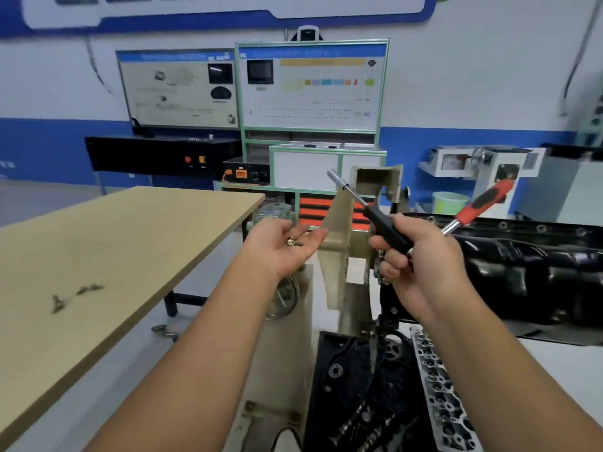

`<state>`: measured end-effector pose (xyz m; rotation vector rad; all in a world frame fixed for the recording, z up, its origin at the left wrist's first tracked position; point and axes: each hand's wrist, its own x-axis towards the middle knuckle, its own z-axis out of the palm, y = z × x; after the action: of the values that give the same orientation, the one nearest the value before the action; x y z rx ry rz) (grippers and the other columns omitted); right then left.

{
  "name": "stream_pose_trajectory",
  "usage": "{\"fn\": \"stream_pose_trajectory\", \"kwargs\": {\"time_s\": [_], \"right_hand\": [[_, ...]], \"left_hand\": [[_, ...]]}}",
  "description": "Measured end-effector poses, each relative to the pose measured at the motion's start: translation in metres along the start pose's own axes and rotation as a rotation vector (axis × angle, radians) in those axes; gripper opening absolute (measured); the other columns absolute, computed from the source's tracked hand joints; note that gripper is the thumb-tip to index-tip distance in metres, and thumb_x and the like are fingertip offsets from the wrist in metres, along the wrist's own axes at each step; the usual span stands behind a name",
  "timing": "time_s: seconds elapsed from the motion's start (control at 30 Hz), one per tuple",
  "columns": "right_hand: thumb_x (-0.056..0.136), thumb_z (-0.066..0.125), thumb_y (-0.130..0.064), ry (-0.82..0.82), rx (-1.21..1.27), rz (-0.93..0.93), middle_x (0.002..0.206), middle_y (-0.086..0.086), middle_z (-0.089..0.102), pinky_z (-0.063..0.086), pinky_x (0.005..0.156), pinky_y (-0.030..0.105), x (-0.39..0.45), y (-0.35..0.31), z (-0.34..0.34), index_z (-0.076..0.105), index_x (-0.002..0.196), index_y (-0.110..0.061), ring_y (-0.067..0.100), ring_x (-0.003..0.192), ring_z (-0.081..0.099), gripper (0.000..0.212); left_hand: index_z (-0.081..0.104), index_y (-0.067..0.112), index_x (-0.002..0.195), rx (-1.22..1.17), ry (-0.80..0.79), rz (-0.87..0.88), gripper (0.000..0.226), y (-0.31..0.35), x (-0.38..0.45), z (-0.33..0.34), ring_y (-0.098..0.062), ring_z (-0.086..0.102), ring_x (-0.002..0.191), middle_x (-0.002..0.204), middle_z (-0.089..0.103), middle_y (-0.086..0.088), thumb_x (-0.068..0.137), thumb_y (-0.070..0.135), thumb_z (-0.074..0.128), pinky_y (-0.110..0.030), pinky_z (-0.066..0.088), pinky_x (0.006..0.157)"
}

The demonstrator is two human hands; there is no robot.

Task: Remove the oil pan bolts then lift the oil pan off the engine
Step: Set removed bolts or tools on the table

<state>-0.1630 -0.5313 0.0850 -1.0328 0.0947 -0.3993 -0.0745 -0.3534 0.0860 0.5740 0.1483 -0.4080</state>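
Observation:
My left hand [283,245] is held palm up in the middle of the view, with a brass-coloured bolt [291,242] lying in the palm. My right hand [414,265] grips two tools at once: a black-handled nut driver [365,207] with its socket tip pointing up and left, and a red-and-black ratchet handle [483,200] pointing up and right. The black oil pan [535,272] sits on the engine at the right, behind my right hand, with bolt holes along its far flange. Both hands are apart from the pan.
A wooden table [114,256] fills the left, with several loose bolts [70,296] lying on it. A beige engine stand [346,256] rises between my hands. A cylinder head [440,396] and dark engine parts [355,386] lie on the floor below. Training boards [310,86] stand at the back.

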Motion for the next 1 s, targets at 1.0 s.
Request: {"fn": "stream_pose_trajectory", "kwargs": {"time_s": [1.0], "right_hand": [[0.097,0.062,-0.009,-0.155,-0.036,0.357,0.070,0.017,0.072,0.036,0.039,0.024,-0.070,0.244,0.265,0.067,0.096,-0.008,0.014,0.039,0.043,0.006]], "left_hand": [[0.064,0.019,0.117,1.972,1.115,0.612,0.057,0.229,-0.064,-0.295,-0.037,0.054,0.114,0.117,0.061,-0.014,0.098,0.066,0.039,-0.045,0.044,0.092]]}}
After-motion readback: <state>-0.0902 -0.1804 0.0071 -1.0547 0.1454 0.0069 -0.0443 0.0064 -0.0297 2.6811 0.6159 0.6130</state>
